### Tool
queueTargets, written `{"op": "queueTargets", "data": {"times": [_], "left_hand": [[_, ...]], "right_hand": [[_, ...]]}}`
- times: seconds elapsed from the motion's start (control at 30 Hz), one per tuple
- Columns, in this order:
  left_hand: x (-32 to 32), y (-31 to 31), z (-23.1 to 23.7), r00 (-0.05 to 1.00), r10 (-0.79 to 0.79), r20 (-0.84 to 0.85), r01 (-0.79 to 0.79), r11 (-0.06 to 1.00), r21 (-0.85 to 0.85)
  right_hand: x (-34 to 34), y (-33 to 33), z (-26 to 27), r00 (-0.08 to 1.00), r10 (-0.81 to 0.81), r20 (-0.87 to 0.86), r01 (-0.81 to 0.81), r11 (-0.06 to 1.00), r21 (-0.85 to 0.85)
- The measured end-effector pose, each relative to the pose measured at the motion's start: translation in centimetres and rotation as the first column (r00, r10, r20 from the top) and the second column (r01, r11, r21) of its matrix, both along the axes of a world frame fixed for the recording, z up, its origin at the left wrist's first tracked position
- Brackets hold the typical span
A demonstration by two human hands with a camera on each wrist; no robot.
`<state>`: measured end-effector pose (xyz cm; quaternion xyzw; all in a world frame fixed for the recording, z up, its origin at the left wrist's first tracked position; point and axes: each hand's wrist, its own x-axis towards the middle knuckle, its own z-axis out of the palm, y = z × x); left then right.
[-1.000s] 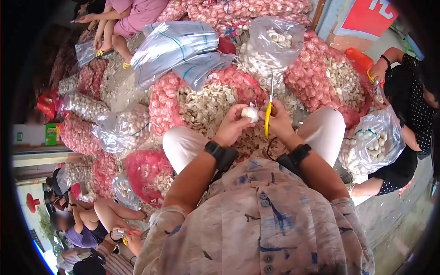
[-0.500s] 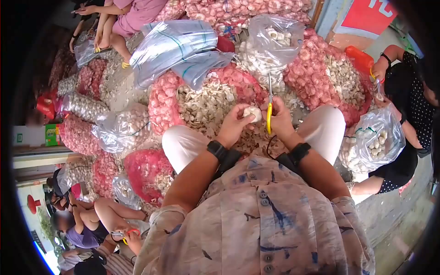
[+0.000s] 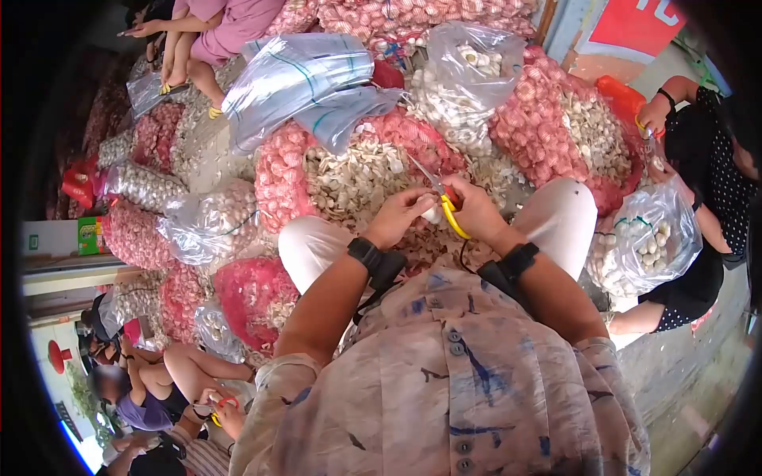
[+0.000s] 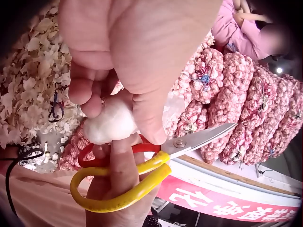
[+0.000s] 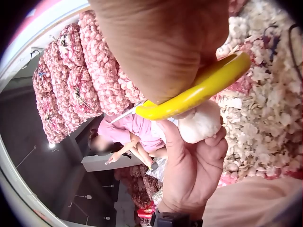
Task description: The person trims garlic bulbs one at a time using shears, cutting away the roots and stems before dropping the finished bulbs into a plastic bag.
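My left hand (image 3: 395,218) holds a peeled-looking white garlic bulb (image 4: 111,122) between thumb and fingers, above the lap. Close beside it, my right hand (image 3: 480,213) grips scissors (image 3: 453,219) with yellow and red handles. In the left wrist view the scissor blades (image 4: 203,139) lie together, pointing away past the left thumb. The right wrist view shows the bulb (image 5: 201,125) cupped in the left fingers, just under the yellow handle (image 5: 194,97). A right fingertip reaches up against the bulb's underside in the left wrist view.
Between the knees and beyond lies an opened red net sack (image 3: 278,170) with loose garlic skins (image 3: 349,178). Clear plastic sheets (image 3: 305,75) and a clear bag of garlic bulbs (image 3: 456,99) lie ahead. Another person (image 3: 718,159) sits at the right beside a bag of bulbs (image 3: 647,246).
The scissors have swung from pointing straight ahead to pointing forward-left, across the bulb. My right hand has come closer to the left, and the bulb is now mostly covered in the head view.
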<state>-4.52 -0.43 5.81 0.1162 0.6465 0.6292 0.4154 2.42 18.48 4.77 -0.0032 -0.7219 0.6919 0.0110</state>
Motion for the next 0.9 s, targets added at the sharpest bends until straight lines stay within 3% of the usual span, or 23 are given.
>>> {"op": "queueTargets", "data": {"times": [0.17,0.23,0.27,0.33,0.47,0.53,0.57,0.63,0.77,0.9], "left_hand": [[-0.3,-0.1,0.1,0.996,-0.063,0.058,0.063,0.998,0.0],[-0.3,0.0,-0.2,0.992,-0.034,0.121,0.035,0.999,-0.009],[-0.2,0.1,-0.3,0.992,-0.033,0.121,0.035,0.999,-0.008],[0.3,0.7,0.2,0.94,0.105,0.323,-0.139,0.987,0.083],[-0.1,0.1,-2.6,0.902,0.045,0.429,-0.145,0.969,0.202],[-0.3,0.0,-3.0,0.851,0.068,0.52,-0.243,0.93,0.277],[-0.5,-0.2,-3.2,0.851,0.069,0.52,-0.244,0.929,0.277],[-0.9,-0.6,-2.7,0.862,0.028,0.506,-0.282,0.856,0.432],[0.0,-0.2,-1.2,0.906,0.067,0.419,-0.248,0.885,0.394],[0.0,0.3,-2.0,0.861,-0.054,0.506,-0.329,0.7,0.634]], "right_hand": [[-0.3,0.2,-1.4,1.0,0.013,0.01,-0.013,1.0,-0.021],[-0.3,0.3,-0.7,0.99,0.094,0.108,-0.062,0.961,-0.269],[-0.4,0.1,-0.8,0.99,0.094,0.107,-0.063,0.961,-0.269],[-0.5,-0.1,-1.3,0.999,0.024,0.029,-0.018,0.981,-0.194],[-0.6,0.5,-1.6,0.999,0.005,0.051,0.003,0.988,-0.156],[-0.5,1.0,-1.7,0.995,-0.026,0.098,0.035,0.995,-0.092],[-0.5,1.1,-1.9,0.995,-0.025,0.098,0.034,0.995,-0.092],[-0.6,1.1,-2.9,0.987,-0.101,0.124,0.107,0.993,-0.044],[-0.8,0.9,-4.1,0.965,-0.22,0.141,0.222,0.975,-0.003],[-0.1,1.0,-1.6,0.946,-0.278,0.165,0.241,0.946,0.215]]}}
